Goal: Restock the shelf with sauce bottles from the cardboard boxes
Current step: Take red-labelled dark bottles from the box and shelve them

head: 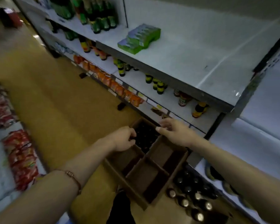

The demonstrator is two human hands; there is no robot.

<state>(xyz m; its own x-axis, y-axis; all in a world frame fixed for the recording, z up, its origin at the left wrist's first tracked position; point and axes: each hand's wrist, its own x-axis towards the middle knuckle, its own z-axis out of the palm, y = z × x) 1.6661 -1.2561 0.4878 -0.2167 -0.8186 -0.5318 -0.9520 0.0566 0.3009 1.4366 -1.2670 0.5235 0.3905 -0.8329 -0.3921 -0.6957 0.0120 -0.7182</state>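
With the left hand [124,139] curled over dark sauce bottles [144,136] in the cardboard box [166,173], grip unclear, and the right hand [171,130] loosely open beside it, each needed a firm neck hold before lifting.

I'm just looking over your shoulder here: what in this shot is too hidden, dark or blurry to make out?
Head view, the only one:
- Left hand: fingertips curl down out of sight at the cardboard box; whether they grip a bottle cannot be told.
- Dark bottles in the box's far compartment: too dim to count.
- Shelf bottles: labels blurred, unreadable.
- Red packets: motion blur hides the print.
- Capped bottles: partly cut off by the bottom edge.
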